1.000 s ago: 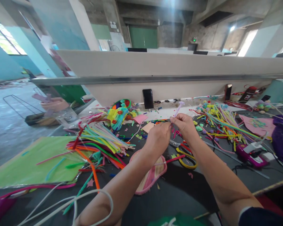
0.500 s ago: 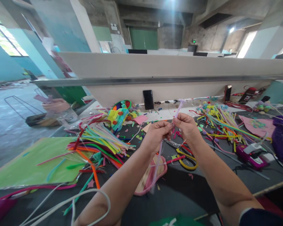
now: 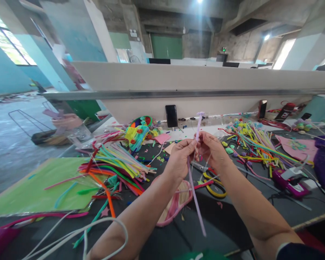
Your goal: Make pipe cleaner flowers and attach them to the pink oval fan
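Between my two hands a pale purple pipe cleaner (image 3: 196, 202) stands nearly upright, with a small bent shape at its top and a long tail hanging below. My left hand (image 3: 182, 155) pinches it with thumb and fingers. My right hand (image 3: 212, 148) is closed at the same spot, its fingertips touching the stem and partly hidden. A thin pale strand runs down by the fingers. Under my hands lie yellow-and-black scissors (image 3: 215, 187) and a pink-rimmed pad (image 3: 176, 209) holding thin sticks.
Bundled colourful pipe cleaners (image 3: 121, 159) lie left, beside a green sheet (image 3: 43, 187). More pipe cleaners (image 3: 254, 141) are heaped right, near a purple power strip (image 3: 289, 184). A phone (image 3: 171, 116) leans against the partition (image 3: 141, 81). A white cable (image 3: 126, 234) loops at front left.
The pipe cleaner's top has shifted slightly left, while its lower tail has swung to the right. My right hand has come closer around the stem, its fingers more curled.
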The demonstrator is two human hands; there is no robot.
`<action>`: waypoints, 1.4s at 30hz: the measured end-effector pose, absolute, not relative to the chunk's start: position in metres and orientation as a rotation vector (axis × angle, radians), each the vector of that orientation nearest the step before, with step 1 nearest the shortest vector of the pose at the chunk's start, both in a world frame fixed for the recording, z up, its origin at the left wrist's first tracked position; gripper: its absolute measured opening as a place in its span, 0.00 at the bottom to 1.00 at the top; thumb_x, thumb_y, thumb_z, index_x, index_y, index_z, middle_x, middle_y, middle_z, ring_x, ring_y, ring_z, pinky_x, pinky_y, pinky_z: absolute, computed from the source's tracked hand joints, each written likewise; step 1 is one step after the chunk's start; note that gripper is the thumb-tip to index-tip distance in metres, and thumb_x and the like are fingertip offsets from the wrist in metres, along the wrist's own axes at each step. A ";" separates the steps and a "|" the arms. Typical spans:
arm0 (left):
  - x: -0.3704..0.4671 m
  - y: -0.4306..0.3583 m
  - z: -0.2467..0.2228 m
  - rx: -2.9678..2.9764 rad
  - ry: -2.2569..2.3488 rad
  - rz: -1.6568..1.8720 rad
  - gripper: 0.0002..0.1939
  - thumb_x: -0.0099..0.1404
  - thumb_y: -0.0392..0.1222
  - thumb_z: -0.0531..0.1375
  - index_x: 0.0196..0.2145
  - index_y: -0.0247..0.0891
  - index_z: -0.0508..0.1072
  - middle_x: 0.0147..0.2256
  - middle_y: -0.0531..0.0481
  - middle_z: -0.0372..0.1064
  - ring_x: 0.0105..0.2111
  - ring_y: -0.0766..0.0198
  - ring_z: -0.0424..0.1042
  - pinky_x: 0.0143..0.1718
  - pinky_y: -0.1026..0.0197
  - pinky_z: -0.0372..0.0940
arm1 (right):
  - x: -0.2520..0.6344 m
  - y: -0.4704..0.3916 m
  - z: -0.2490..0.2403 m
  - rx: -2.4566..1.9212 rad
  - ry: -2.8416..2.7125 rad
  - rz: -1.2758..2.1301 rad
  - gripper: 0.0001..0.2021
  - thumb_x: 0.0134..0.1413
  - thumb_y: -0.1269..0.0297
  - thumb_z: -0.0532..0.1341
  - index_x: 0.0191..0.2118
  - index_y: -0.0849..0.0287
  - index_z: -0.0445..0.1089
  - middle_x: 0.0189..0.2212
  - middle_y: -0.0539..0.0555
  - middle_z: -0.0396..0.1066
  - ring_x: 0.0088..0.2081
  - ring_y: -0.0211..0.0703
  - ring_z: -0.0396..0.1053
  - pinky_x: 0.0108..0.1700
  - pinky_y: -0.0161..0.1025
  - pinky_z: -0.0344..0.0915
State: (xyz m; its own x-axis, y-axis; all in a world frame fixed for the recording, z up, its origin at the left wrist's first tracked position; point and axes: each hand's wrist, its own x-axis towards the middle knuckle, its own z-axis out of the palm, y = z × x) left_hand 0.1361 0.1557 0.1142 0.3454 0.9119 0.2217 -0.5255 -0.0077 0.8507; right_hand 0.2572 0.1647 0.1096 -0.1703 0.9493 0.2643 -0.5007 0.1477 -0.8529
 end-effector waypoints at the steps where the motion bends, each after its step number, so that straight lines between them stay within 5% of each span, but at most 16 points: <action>1: 0.134 0.158 0.116 1.062 0.472 1.233 0.10 0.56 0.44 0.63 0.26 0.34 0.69 0.19 0.56 0.62 0.17 0.72 0.61 0.20 0.66 0.57 | 0.258 0.170 0.107 -0.564 -1.043 1.394 0.16 0.45 0.53 0.65 0.37 0.57 0.68 0.24 0.47 0.66 0.21 0.34 0.62 0.23 0.34 0.62; 5: 0.117 0.167 0.124 1.261 0.633 1.331 0.11 0.59 0.46 0.60 0.27 0.35 0.69 0.20 0.55 0.63 0.18 0.71 0.61 0.22 0.65 0.59 | 0.275 0.188 0.106 -0.715 -0.864 1.151 0.13 0.41 0.61 0.67 0.35 0.59 0.70 0.27 0.49 0.67 0.24 0.31 0.61 0.28 0.33 0.61; 10: 0.106 0.164 0.128 2.063 1.184 1.553 0.12 0.64 0.46 0.56 0.29 0.36 0.72 0.24 0.51 0.68 0.26 0.67 0.66 0.31 0.64 0.60 | 0.289 0.158 0.134 -0.887 -1.115 0.339 0.09 0.52 0.59 0.61 0.36 0.56 0.73 0.27 0.50 0.68 0.27 0.36 0.61 0.31 0.35 0.58; 13: 0.112 0.158 0.120 2.467 1.223 1.521 0.11 0.67 0.42 0.52 0.33 0.37 0.72 0.31 0.48 0.72 0.33 0.64 0.70 0.37 0.63 0.61 | 0.279 0.135 0.144 -1.131 -1.429 0.172 0.10 0.53 0.57 0.60 0.33 0.58 0.74 0.24 0.51 0.69 0.25 0.37 0.61 0.29 0.36 0.56; 23: 0.124 0.153 0.112 2.550 1.023 1.376 0.10 0.66 0.39 0.52 0.38 0.38 0.73 0.35 0.47 0.75 0.36 0.63 0.72 0.40 0.62 0.64 | 0.277 0.140 0.142 -1.352 -1.528 0.304 0.15 0.49 0.56 0.62 0.20 0.60 0.64 0.15 0.46 0.59 0.20 0.34 0.53 0.25 0.35 0.49; 33: 0.119 0.152 0.132 1.806 0.699 1.002 0.12 0.61 0.45 0.58 0.25 0.34 0.73 0.21 0.52 0.67 0.22 0.69 0.64 0.27 0.66 0.60 | 0.286 0.136 0.148 -1.112 -1.567 0.642 0.16 0.47 0.55 0.61 0.18 0.60 0.62 0.14 0.45 0.51 0.20 0.32 0.47 0.24 0.34 0.45; 42: 0.127 0.156 0.120 1.046 0.459 0.716 0.12 0.47 0.42 0.68 0.23 0.33 0.69 0.19 0.52 0.67 0.19 0.68 0.66 0.21 0.65 0.63 | 0.292 0.145 0.139 -0.813 -1.501 1.052 0.16 0.40 0.53 0.67 0.20 0.61 0.68 0.15 0.46 0.60 0.19 0.31 0.52 0.24 0.33 0.49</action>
